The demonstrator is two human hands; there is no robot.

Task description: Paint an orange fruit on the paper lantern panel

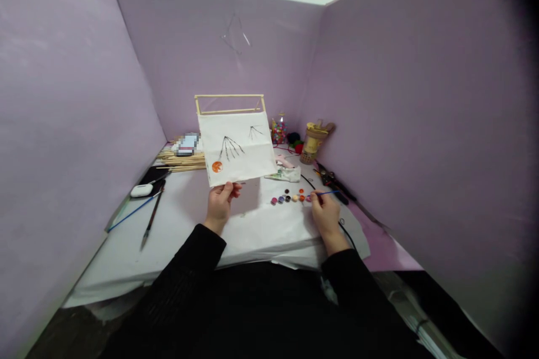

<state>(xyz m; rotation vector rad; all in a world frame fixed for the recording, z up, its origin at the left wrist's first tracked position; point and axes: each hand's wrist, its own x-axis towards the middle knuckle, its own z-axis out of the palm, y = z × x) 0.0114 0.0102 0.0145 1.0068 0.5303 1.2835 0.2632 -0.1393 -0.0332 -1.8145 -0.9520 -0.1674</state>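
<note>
My left hand [220, 201] is closed on the bottom edge of a paper lantern [236, 146], holding it up above the table. The lantern is a white paper panel on a thin wooden frame, painted with black branch strokes and an orange circle. My right hand [323, 210] pinches a thin blue-handled paintbrush [327, 193], whose tip points left at a row of small paint pots [290, 198] in several colours. Both hands hover over white paper [269, 230] that covers the table.
A bundle of bamboo sticks [182, 160] lies at the back left. A white earbud case [141, 190], a dark brush [152, 217] and a blue stick [133, 213] lie at the left. A bead jar [278, 130], a wooden holder [314, 143] and dark tools [332, 181] stand by the right wall. Purple partitions enclose the table.
</note>
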